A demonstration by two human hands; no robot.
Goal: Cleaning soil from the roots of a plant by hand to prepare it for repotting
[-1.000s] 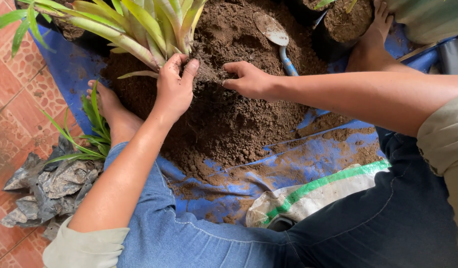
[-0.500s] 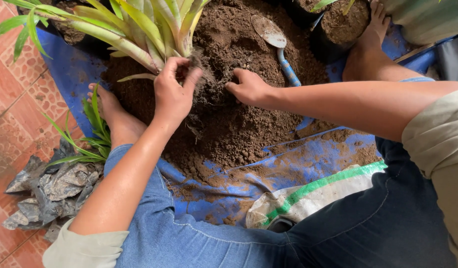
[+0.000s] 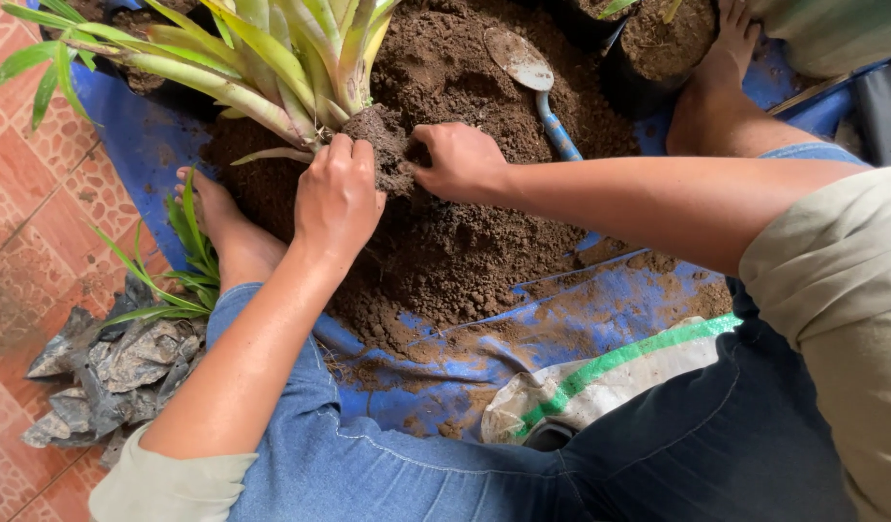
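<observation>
Two hands are closed on one thing: a dark root clump [image 3: 383,145] at the base of a leafy plant [image 3: 281,58]. The clump is held just above the crest of a soil heap [image 3: 465,242], pinched from opposite sides. The left hand [image 3: 337,198] is curled over its near flank with the fingers bent down onto the earth; the right hand [image 3: 460,159] is pressed against the far flank, its fingertips sunk into the crumbly mass. Neither grip is wide — both are narrow and loaded with the clump. Held this way, the root mass appears to be supported on both sides so that it does not fall apart.

Above the grip, long strap-shaped leaves fan outward, yellow-green and smooth, with pale bases. Below and around the grip the soil is loose, brown and granular, with small lumps. Beyond the right hand a small trowel [image 3: 532,82] lies on the heap, its metal blade dulled with dirt and its handle blue. Under the heap a blue tarp [image 3: 581,319] is spread — creased and smeared with earth. Near the lap, a white woven sack [image 3: 600,382] with a green stripe lies folded. Left of the left forearm, crumpled grey plastic [image 3: 98,372] rests on reddish floor tiles [image 3: 30,203].
</observation>
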